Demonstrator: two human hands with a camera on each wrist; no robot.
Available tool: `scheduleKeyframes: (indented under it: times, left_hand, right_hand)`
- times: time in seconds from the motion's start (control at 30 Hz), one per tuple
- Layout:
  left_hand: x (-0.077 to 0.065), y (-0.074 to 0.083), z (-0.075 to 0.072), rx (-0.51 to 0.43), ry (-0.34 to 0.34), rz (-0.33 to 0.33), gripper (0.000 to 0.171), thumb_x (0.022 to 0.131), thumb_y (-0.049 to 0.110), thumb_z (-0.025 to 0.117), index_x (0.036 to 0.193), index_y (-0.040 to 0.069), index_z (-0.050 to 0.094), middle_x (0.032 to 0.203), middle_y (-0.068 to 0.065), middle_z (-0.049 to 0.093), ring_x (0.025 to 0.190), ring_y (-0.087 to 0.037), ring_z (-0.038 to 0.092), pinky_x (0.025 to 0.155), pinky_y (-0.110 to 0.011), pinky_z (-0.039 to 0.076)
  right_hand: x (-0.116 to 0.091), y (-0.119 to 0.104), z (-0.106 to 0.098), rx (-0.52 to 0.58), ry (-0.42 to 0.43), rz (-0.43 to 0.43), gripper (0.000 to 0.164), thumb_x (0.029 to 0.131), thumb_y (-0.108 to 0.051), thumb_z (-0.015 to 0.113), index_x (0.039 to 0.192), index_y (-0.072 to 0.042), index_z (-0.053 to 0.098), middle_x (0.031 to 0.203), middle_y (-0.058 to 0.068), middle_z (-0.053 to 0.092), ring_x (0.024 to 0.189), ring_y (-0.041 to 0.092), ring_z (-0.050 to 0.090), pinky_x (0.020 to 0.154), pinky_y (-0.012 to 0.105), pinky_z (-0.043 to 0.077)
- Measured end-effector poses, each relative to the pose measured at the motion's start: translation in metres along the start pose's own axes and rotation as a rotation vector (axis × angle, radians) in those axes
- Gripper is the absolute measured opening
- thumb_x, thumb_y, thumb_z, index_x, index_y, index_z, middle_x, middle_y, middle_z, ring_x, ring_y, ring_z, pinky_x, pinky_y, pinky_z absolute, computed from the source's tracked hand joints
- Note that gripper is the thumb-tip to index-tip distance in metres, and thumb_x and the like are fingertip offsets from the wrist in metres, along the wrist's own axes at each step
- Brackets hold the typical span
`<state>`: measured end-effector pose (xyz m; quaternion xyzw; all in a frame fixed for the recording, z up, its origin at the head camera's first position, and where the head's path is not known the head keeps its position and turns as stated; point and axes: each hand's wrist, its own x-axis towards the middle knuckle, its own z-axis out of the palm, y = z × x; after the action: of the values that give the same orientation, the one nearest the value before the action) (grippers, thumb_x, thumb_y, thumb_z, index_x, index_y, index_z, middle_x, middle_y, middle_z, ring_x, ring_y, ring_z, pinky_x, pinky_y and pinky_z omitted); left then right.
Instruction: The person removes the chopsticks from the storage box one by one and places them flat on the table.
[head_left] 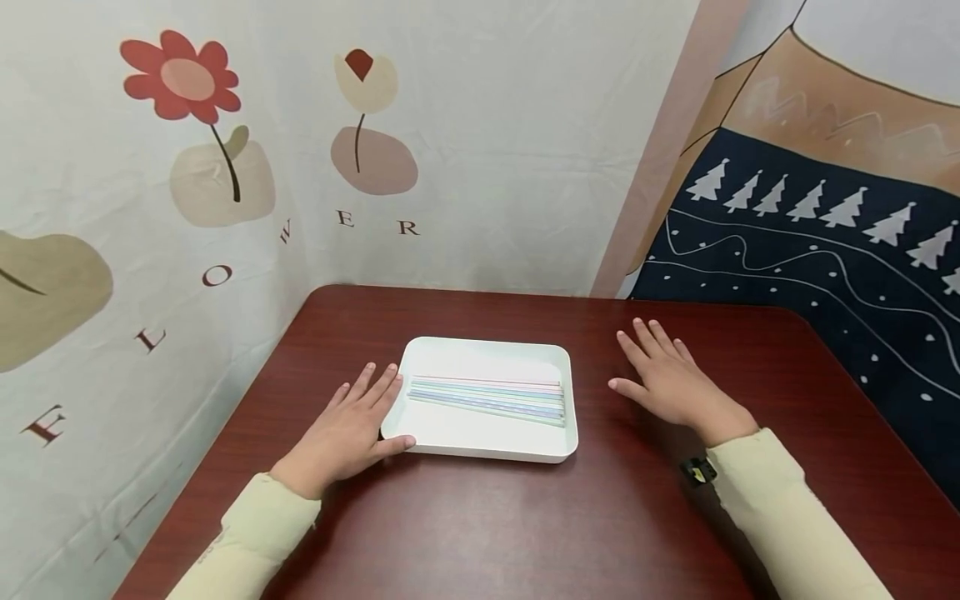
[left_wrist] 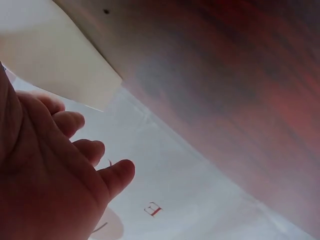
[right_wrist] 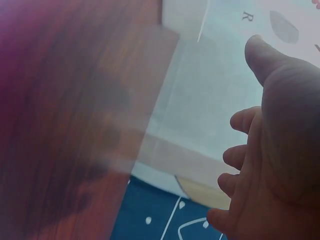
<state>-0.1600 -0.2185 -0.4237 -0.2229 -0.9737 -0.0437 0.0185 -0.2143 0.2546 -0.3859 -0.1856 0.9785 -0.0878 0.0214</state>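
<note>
A shallow white tray [head_left: 480, 442] lies on the table in the head view. Inside it is a loose bundle of thin pastel sticks [head_left: 487, 398], much like drinking straws, lying side by side from left to right. My left hand [head_left: 345, 437] is at the tray's left end, fingers straight, with fingertips and thumb over or against its rim; exact contact is hard to tell. In the left wrist view, the tray [left_wrist: 55, 55] shows beyond that hand's fingers. To the right of the tray, my right hand [head_left: 675, 383] is spread over the table, holding nothing.
The dark red-brown table [head_left: 495, 525] carries the tray near its middle. Behind and to the left hangs a pale cloth [head_left: 495, 150] printed with flowers and letters. A dark blue cloth [head_left: 787, 250] with white trees hangs at the right. A small black device [head_left: 699, 472] sits at the right wrist.
</note>
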Motion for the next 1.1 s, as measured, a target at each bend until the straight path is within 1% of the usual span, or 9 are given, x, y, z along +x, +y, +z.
scheduleKeyframes:
  times: [0.13, 0.33, 0.53, 0.8, 1.0, 1.1]
  left_hand:
    - [0.001, 0.001, 0.001, -0.001, -0.015, 0.000, 0.096, 0.092, 0.072, 0.045, 0.156, 0.003, 0.026, 0.163, -0.011, 0.021, 0.149, -0.038, 0.011, 0.112, -0.059, 0.022]
    - [0.001, 0.001, 0.003, -0.019, -0.030, -0.008, 0.096, 0.093, 0.073, 0.042, 0.156, 0.003, 0.027, 0.163, -0.011, 0.021, 0.149, -0.038, 0.011, 0.112, -0.059, 0.023]
    - [0.001, 0.003, 0.003, -0.045, -0.048, -0.026, 0.099, 0.092, 0.076, 0.038, 0.157, 0.003, 0.024, 0.164, -0.011, 0.018, 0.150, -0.038, 0.010, 0.112, -0.060, 0.023]
    - [0.002, 0.007, 0.003, -0.063, -0.053, -0.029, 0.098, 0.092, 0.075, 0.039, 0.157, 0.003, 0.024, 0.164, -0.011, 0.017, 0.149, -0.038, 0.011, 0.112, -0.059, 0.024]
    - [0.001, 0.008, 0.002, -0.073, -0.055, -0.036, 0.096, 0.093, 0.072, 0.044, 0.157, 0.003, 0.023, 0.164, -0.011, 0.016, 0.149, -0.038, 0.010, 0.112, -0.060, 0.023]
    - [0.001, 0.007, 0.003, -0.067, -0.056, -0.038, 0.096, 0.093, 0.072, 0.044, 0.157, 0.003, 0.023, 0.164, -0.011, 0.016, 0.149, -0.038, 0.010, 0.111, -0.060, 0.024]
  right_hand:
    - [0.009, -0.009, 0.000, 0.012, 0.002, -0.025, 0.086, 0.097, -0.062, 0.048, 0.158, -0.006, 0.025, 0.164, 0.021, 0.005, 0.149, 0.041, -0.001, 0.113, 0.064, 0.006]
    - [0.020, -0.023, -0.001, 0.027, -0.006, -0.043, 0.084, 0.097, -0.057, 0.052, 0.158, -0.007, 0.023, 0.164, 0.020, 0.006, 0.150, 0.039, -0.003, 0.113, 0.063, 0.006]
    - [0.032, -0.038, -0.001, 0.005, -0.009, -0.070, 0.083, 0.097, -0.056, 0.053, 0.159, -0.009, 0.023, 0.164, 0.019, 0.007, 0.150, 0.039, -0.002, 0.114, 0.062, 0.007]
    - [0.046, -0.059, -0.002, -0.017, -0.010, -0.127, 0.082, 0.097, -0.055, 0.054, 0.159, -0.010, 0.023, 0.164, 0.018, 0.008, 0.150, 0.037, -0.001, 0.115, 0.060, 0.007]
    - [0.060, -0.074, 0.000, 0.014, -0.046, -0.151, 0.081, 0.098, -0.056, 0.052, 0.159, -0.013, 0.022, 0.165, 0.015, 0.009, 0.151, 0.035, 0.000, 0.116, 0.058, 0.008]
    - [0.068, -0.081, 0.001, 0.044, -0.062, -0.155, 0.080, 0.097, -0.057, 0.052, 0.160, -0.016, 0.022, 0.165, 0.013, 0.010, 0.151, 0.032, 0.000, 0.117, 0.056, 0.009]
